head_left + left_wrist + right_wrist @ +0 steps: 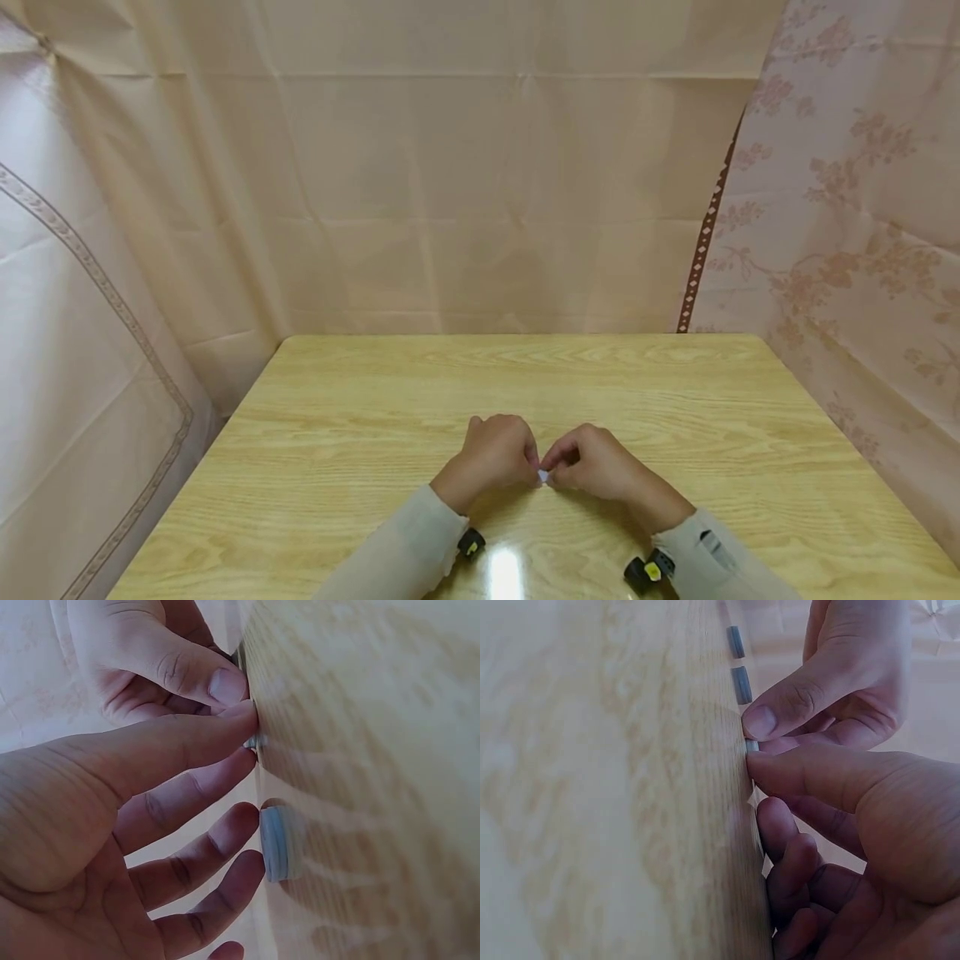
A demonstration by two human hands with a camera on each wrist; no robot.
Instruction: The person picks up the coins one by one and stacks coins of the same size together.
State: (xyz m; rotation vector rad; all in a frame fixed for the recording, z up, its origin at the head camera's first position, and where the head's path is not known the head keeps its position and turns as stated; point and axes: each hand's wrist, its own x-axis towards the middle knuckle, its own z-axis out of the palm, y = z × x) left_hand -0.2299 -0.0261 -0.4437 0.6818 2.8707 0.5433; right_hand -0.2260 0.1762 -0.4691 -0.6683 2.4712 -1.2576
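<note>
At the middle of the table, my left hand [495, 454] and right hand [600, 462] meet fingertip to fingertip. Between them is a small whitish piece [543, 476], pinched by the thumb and fingers of each hand. In the right wrist view a sliver of that pale piece [751, 745] shows between the two thumbs; its kind cannot be made out. A flat, layered blue piece [275, 844] lies on the table beside the left hand's outer fingertips. Past the left hand, the right wrist view shows two short dark blue pieces [741, 685] on the tabletop.
The wood-grain table [360, 400] reaches back to a beige cloth curtain [480, 200]. A flowered cloth [847, 250] hangs on the right and a pale cloth [67, 358] on the left. Light glares off the table's near part.
</note>
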